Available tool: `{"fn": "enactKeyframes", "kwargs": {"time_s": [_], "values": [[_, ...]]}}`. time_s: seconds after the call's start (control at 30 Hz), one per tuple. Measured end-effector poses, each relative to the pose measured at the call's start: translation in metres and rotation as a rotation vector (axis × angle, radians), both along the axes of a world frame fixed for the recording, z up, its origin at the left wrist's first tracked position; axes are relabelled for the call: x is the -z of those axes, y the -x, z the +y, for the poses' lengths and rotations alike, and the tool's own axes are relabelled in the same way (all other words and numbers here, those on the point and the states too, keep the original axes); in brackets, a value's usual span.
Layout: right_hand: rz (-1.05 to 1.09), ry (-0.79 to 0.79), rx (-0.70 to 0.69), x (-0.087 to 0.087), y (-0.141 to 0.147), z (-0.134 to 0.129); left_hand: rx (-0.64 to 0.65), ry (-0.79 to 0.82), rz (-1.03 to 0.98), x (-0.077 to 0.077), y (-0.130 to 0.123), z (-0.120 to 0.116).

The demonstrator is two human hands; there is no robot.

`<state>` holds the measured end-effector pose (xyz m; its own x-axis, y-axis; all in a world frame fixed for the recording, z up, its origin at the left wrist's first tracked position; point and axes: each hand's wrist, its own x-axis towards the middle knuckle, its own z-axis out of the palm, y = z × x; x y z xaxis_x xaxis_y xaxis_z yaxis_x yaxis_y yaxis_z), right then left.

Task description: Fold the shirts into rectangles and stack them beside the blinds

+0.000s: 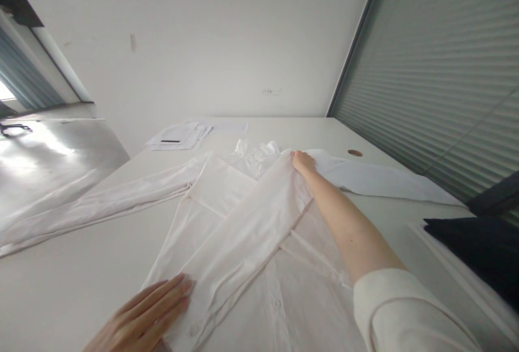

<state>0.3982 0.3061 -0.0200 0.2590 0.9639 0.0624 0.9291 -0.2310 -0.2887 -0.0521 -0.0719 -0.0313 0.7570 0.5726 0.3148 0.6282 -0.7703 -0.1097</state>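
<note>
A white button-up shirt [316,265] lies spread on the white table, its buttons showing at the front. One long sleeve [243,233] runs diagonally across the body, from the far shoulder down to the near left. My right hand [303,161] is closed on the cloth at the shoulder end of this sleeve. Flat on the cloth by the lower end rests my left hand [146,314], fingers stretched out and close together. Other white sleeves stretch out left [101,200] and right [385,181]; I cannot tell whether a second garment lies underneath.
Crumpled clear plastic [257,154] lies beyond the collar area. Papers with a black strip [178,137] sit at the back left. A round hole [355,153] is in the table at right. Dark folded cloth [478,249] lies near right, beside the blinds [446,71].
</note>
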Motion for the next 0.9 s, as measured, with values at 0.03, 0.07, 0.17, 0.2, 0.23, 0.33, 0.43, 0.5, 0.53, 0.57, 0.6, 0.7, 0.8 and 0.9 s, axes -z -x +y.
{"fn": "enactKeyframes", "kwargs": {"time_s": [0.03, 0.07, 0.17, 0.2, 0.23, 0.33, 0.43, 0.5, 0.53, 0.57, 0.6, 0.7, 0.8, 0.9], "values": [[-0.004, -0.015, 0.012, 0.001, -0.001, 0.002, -0.009, -0.005, -0.018, -0.002, -0.001, 0.002], [-0.009, -0.032, 0.026, 0.002, -0.001, 0.004, -0.029, -0.011, -0.043, -0.003, -0.002, 0.003], [-0.007, -0.059, 0.009, 0.005, -0.005, 0.008, -0.062, -0.026, -0.051, -0.002, -0.001, 0.005], [0.000, -0.060, -0.007, 0.006, -0.007, 0.009, -0.059, -0.029, -0.026, -0.002, 0.001, 0.004], [0.009, -0.060, -0.020, 0.007, -0.009, 0.011, -0.051, -0.031, -0.001, -0.001, 0.002, 0.004], [0.046, -0.058, -0.025, 0.009, -0.014, 0.017, -0.057, -0.001, 0.010, 0.000, 0.006, 0.002], [0.080, -0.049, -0.020, 0.010, -0.016, 0.026, -0.066, 0.072, -0.022, -0.001, 0.008, 0.002], [0.096, -0.041, -0.019, 0.010, -0.016, 0.031, -0.073, 0.117, -0.043, -0.001, 0.008, 0.002], [0.102, -0.038, -0.016, 0.009, -0.015, 0.033, -0.073, 0.130, -0.061, 0.000, 0.007, 0.001], [0.106, -0.036, -0.011, 0.009, -0.015, 0.035, -0.076, 0.142, -0.085, 0.001, 0.007, 0.001], [0.109, -0.035, -0.006, 0.008, -0.014, 0.036, -0.078, 0.150, -0.115, 0.003, 0.006, 0.000], [0.107, -0.029, 0.019, 0.008, -0.012, 0.036, -0.113, 0.153, -0.176, 0.007, 0.003, -0.003], [0.096, -0.019, 0.051, 0.009, -0.007, 0.032, -0.129, 0.131, -0.119, 0.008, 0.001, -0.005], [0.102, -0.004, 0.061, 0.007, -0.005, 0.030, -0.078, 0.097, -0.025, 0.004, 0.004, -0.005]]}}
